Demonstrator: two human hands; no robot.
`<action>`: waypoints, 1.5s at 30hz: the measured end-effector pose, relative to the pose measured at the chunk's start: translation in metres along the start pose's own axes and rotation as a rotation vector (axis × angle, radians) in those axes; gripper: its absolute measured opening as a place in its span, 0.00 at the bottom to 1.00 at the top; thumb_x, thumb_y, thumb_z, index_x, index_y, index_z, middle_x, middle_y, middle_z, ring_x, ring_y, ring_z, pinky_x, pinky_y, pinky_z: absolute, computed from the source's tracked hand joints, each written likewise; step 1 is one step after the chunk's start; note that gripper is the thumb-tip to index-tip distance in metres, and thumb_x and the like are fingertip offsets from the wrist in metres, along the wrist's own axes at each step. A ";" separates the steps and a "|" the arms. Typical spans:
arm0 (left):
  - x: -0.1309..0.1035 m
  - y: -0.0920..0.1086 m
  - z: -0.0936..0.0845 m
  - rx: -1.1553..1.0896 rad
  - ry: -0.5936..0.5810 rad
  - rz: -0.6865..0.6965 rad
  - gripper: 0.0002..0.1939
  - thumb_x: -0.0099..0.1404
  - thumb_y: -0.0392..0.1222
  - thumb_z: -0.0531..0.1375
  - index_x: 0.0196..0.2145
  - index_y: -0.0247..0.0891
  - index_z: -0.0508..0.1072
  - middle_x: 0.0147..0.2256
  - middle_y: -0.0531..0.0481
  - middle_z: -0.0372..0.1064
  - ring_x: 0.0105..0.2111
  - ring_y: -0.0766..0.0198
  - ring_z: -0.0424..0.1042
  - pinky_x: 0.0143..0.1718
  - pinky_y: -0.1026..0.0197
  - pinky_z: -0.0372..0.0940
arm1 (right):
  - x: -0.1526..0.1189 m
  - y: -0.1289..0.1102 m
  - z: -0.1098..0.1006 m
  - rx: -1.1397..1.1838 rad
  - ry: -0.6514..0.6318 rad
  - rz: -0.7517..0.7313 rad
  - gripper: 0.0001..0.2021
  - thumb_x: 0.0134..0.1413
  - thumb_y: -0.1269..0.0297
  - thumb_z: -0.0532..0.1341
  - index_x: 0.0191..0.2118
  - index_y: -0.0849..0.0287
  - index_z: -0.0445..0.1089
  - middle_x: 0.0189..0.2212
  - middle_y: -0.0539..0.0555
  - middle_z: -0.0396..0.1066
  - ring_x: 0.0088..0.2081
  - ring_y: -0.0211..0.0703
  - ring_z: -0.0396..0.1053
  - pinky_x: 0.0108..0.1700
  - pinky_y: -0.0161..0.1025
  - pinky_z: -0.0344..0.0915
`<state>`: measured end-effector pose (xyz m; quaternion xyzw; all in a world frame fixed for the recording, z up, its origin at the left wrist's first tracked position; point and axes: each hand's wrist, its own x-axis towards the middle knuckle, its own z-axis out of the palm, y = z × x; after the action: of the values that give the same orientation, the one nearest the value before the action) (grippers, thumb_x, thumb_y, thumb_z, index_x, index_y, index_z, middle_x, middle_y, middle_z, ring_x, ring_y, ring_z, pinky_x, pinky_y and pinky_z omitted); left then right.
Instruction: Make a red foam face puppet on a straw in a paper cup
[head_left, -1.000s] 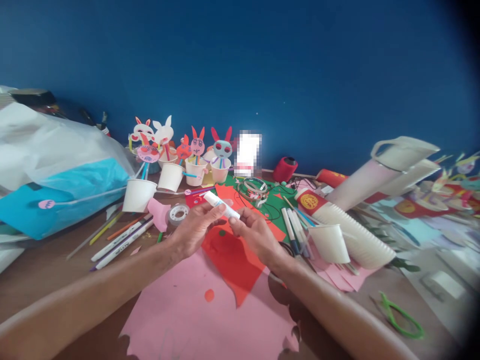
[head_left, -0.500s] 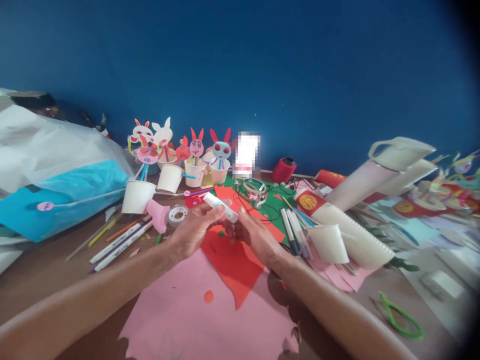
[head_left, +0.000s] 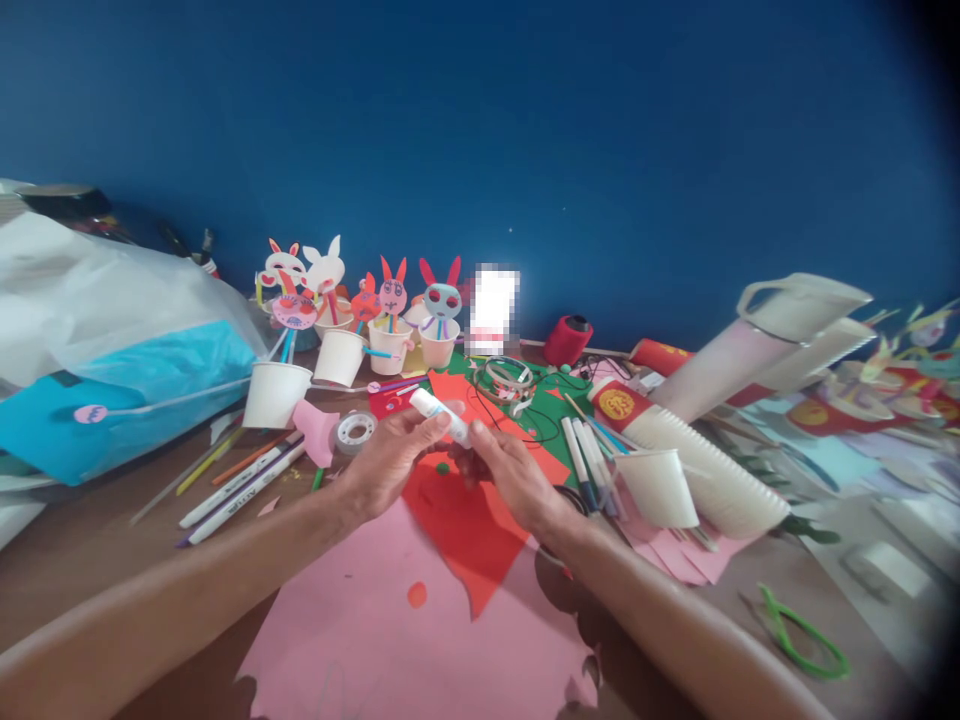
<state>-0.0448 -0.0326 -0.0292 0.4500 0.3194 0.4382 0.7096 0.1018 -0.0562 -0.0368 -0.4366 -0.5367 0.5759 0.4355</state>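
Observation:
A small white tube like a glue stick [head_left: 442,415] is held tilted between both hands, over red paper [head_left: 480,545]. The fingers of my left hand [head_left: 390,455] are closed round its left part, thumb on top. My right hand [head_left: 510,465] grips its lower right end with thumb and fingers. Beneath the red paper lies a large pink sheet [head_left: 352,620] with a small orange-red disc [head_left: 417,595] on it. A tape roll [head_left: 356,431] sits just left of my left hand.
Paper cups [head_left: 276,393] with rabbit-faced figures stand at the back left. Markers [head_left: 244,495] lie at the left. At the right are a stack of cups [head_left: 712,470], a tilted jug [head_left: 742,350] and a green pipe cleaner [head_left: 806,640].
My right thumb and fingers have shifted slightly left along the white tube, and the tube has moved a little. The surroundings look the same.

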 end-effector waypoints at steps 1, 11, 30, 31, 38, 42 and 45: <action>0.000 0.000 0.000 0.004 0.029 0.006 0.10 0.57 0.45 0.60 0.34 0.37 0.74 0.32 0.49 0.72 0.33 0.61 0.70 0.38 0.58 0.63 | 0.000 0.001 0.000 -0.055 0.038 -0.049 0.21 0.53 0.47 0.50 0.23 0.60 0.63 0.18 0.48 0.59 0.20 0.33 0.56 0.24 0.33 0.54; 0.001 0.000 0.000 -0.028 0.070 0.002 0.10 0.56 0.45 0.61 0.32 0.36 0.74 0.32 0.49 0.72 0.35 0.62 0.70 0.39 0.59 0.62 | -0.004 -0.001 -0.006 -0.441 0.093 -0.221 0.17 0.57 0.52 0.49 0.28 0.59 0.63 0.22 0.49 0.62 0.24 0.35 0.58 0.27 0.33 0.54; 0.001 -0.001 0.000 -0.031 0.081 0.006 0.10 0.56 0.45 0.60 0.32 0.36 0.74 0.30 0.50 0.71 0.34 0.63 0.68 0.42 0.57 0.60 | -0.003 -0.006 -0.007 -0.545 0.062 -0.225 0.19 0.60 0.55 0.45 0.24 0.60 0.62 0.19 0.46 0.59 0.21 0.32 0.56 0.25 0.31 0.52; 0.001 -0.002 0.000 -0.022 0.085 0.009 0.10 0.56 0.45 0.60 0.33 0.36 0.74 0.31 0.50 0.70 0.35 0.62 0.68 0.42 0.57 0.60 | -0.003 -0.006 -0.007 -0.568 0.073 -0.229 0.19 0.59 0.55 0.46 0.25 0.60 0.62 0.19 0.46 0.59 0.21 0.32 0.56 0.25 0.31 0.52; 0.002 -0.002 -0.003 0.039 0.087 0.027 0.12 0.57 0.45 0.60 0.35 0.35 0.73 0.35 0.47 0.70 0.40 0.59 0.67 0.43 0.56 0.60 | -0.004 -0.004 -0.006 -0.737 0.179 -0.303 0.14 0.57 0.58 0.50 0.28 0.59 0.66 0.20 0.47 0.61 0.22 0.34 0.57 0.26 0.32 0.51; 0.004 0.000 -0.007 -0.045 -0.001 0.035 0.15 0.55 0.41 0.61 0.42 0.41 0.69 0.45 0.47 0.67 0.48 0.57 0.62 0.42 0.59 0.60 | 0.002 -0.006 -0.014 -0.480 0.289 -0.268 0.15 0.56 0.55 0.50 0.25 0.59 0.61 0.17 0.45 0.57 0.21 0.33 0.55 0.24 0.31 0.52; 0.010 0.008 -0.013 -0.146 0.051 -0.003 0.17 0.57 0.43 0.57 0.45 0.39 0.66 0.46 0.44 0.65 0.50 0.55 0.60 0.39 0.58 0.62 | 0.006 -0.009 -0.020 -0.341 0.332 -0.272 0.16 0.56 0.54 0.50 0.24 0.59 0.59 0.18 0.45 0.56 0.21 0.32 0.54 0.24 0.31 0.52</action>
<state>-0.0541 -0.0177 -0.0272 0.3851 0.3053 0.4706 0.7328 0.1199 -0.0450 -0.0291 -0.5160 -0.6009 0.3339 0.5110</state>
